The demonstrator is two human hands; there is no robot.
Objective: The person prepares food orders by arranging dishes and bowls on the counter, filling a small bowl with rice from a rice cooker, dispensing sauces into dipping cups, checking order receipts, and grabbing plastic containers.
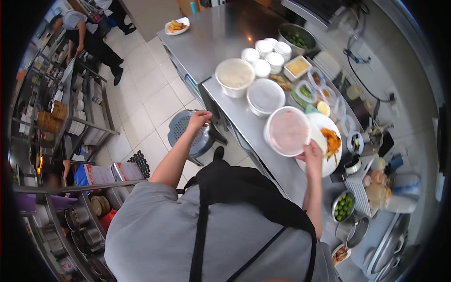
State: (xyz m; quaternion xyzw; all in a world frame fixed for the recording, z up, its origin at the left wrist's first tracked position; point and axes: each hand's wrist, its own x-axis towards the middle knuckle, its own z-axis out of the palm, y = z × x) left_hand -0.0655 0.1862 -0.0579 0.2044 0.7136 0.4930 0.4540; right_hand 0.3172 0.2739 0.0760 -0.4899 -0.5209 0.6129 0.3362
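My right hand [312, 156] grips the lower right edge of a round lidded tub [287, 131] with pinkish contents, at the counter's front edge. Just right of the tub lies a white plate [334, 162] with orange food on it. My left hand [201, 120] is over the floor beside the counter, above a grey stool [188, 134]; its fingers are curled together, and whatever they may hold is too small to make out. Two more lidded tubs, one with a clear lid [266, 96] and one with pale contents [235, 76], stand up and left of the held one.
Stacked white cups [275, 60], small containers and a bowl of greens [297, 38] stand along the steel counter [206, 47]. Limes [343, 207] and pots are at lower right. Shelves with pans line the left; a person [82, 35] leans over a bench there.
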